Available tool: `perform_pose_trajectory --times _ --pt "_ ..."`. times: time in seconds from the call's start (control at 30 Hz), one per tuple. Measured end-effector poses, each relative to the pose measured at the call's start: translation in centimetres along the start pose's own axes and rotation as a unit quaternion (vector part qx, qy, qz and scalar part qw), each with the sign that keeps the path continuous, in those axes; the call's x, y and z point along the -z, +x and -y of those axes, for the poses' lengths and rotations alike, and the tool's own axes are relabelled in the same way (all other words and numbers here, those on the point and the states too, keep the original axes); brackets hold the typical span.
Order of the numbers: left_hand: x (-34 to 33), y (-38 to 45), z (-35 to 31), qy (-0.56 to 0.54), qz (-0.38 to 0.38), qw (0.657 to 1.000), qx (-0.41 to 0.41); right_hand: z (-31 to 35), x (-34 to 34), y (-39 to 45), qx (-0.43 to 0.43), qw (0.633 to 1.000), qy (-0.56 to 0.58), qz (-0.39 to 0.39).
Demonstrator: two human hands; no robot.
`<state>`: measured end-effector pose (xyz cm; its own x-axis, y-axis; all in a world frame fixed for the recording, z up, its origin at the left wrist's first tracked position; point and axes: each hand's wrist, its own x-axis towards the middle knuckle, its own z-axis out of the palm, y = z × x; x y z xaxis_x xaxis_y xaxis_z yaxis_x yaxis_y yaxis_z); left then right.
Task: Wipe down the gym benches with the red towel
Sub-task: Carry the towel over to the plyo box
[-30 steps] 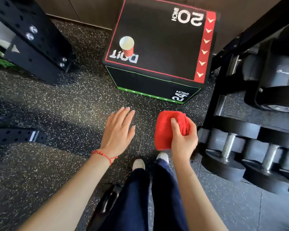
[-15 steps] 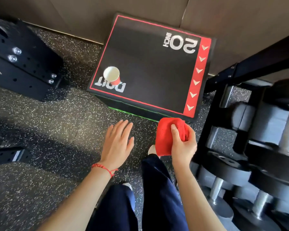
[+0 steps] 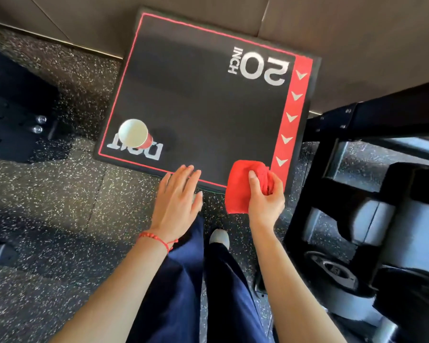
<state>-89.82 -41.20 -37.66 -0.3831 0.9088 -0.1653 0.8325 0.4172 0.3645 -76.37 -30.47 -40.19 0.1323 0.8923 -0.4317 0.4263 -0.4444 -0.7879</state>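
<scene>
A cup [image 3: 133,133] stands on the box's [image 3: 208,115] near-left corner.

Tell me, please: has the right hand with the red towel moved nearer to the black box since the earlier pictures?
Yes. The right hand with the red towel now overlaps the near right corner of the black box; earlier it was well short of the box.

Black box [image 3: 203,107], top face: "20 INCH" in white at far right corner, upside down to camera. "DOIT" in white at near left corner, partly covered by a paper cup [image 3: 134,133]. No other legible text.
</scene>
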Motion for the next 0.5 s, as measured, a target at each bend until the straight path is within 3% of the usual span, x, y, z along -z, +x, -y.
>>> perform_pose_trajectory --times 0.5 --pt "-5.7 10.3 6.5 0.003 0.061 0.996 -0.072 -3.6 -11.3 7.9 -0.042 0.999 -0.012 -0.003"
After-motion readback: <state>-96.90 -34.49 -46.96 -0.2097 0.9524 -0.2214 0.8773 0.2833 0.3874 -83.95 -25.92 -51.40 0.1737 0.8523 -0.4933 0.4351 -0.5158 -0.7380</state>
